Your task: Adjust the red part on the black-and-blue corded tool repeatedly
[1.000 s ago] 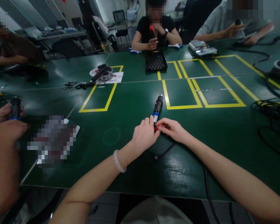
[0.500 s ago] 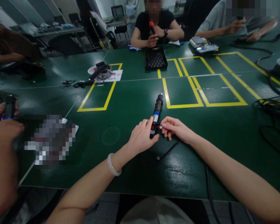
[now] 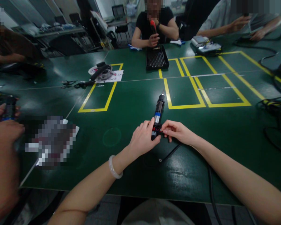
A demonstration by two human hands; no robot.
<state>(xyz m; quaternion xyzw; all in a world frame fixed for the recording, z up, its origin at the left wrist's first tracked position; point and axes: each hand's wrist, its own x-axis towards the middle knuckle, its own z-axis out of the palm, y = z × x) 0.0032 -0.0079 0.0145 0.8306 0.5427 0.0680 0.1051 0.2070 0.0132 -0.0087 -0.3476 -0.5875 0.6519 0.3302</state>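
Observation:
An electric screwdriver, black with a silver and blue band, lies on the green table with its thin bit pointing away from me. My left hand is closed around its near end, fingers over the left side and thumb along the bottom. On the other side, my right hand has thumb and index finger pinched together against that near end. Something small and reddish shows by these fingertips, too hidden to name. Below the hands lies a black cable with a round plug end.
Yellow tape rectangles mark the table. A co-worker across holds a red-and-black tool over a black tray. Far left, another person's hands grip a similar screwdriver. Coiled black cables lie at right, a taped bundle at centre left.
My right fingertips have moved slightly down and in against the screwdriver's near end, and the small red-and-white piece is now mostly hidden. The co-worker across has raised one hand towards the chin.

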